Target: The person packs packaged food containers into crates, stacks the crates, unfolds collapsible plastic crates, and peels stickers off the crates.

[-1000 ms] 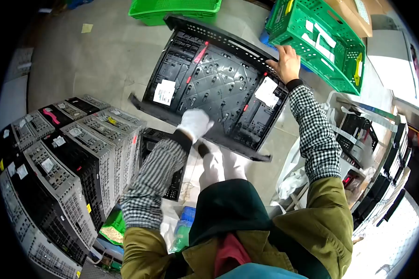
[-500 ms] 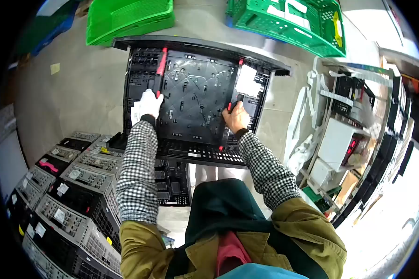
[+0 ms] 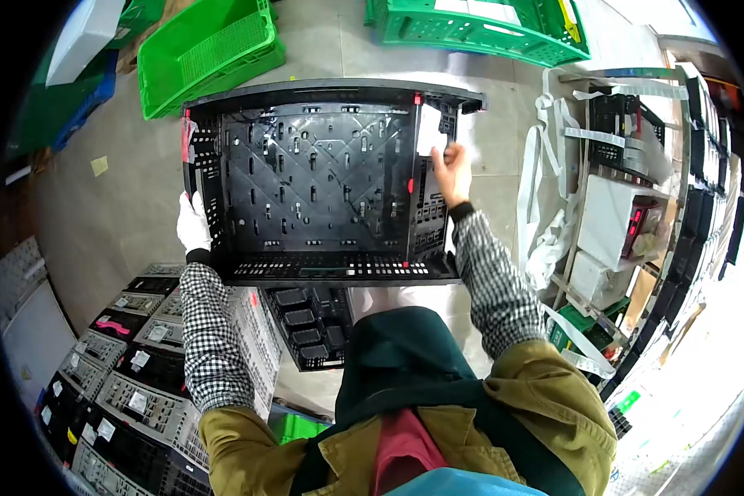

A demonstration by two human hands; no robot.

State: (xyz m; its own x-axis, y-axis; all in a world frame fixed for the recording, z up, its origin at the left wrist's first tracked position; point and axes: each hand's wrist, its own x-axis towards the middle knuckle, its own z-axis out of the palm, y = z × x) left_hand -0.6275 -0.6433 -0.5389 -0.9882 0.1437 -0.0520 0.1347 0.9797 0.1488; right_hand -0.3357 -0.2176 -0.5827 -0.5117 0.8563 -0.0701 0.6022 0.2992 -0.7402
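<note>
A large black folding crate (image 3: 318, 186) with a slotted floor lies in front of me. My left hand (image 3: 193, 225), in a white glove, is closed on the crate's left end wall, which stands up with a red strip (image 3: 186, 136) along its top. The right end panel (image 3: 430, 211) leans inward over the floor, with red clips (image 3: 411, 186) along its inner edge. A white paper label (image 3: 427, 131) lies on that panel. Bare, my right hand (image 3: 453, 175) is by the label's lower corner, its fingers bent and slightly apart; whether they touch it I cannot tell.
Green crates (image 3: 211, 58) stand beyond the black one, another (image 3: 488, 29) farther right. Stacked grey and black crates (image 3: 149, 364) fill the lower left. A smaller black crate (image 3: 310, 326) sits close to my body. White straps (image 3: 529, 198) hang beside a cluttered rack (image 3: 620, 207).
The left end panel has swung outward to upright, my left hand moving left with it. My right hand has left the panel's inner edge and moved right and up beside the label.
</note>
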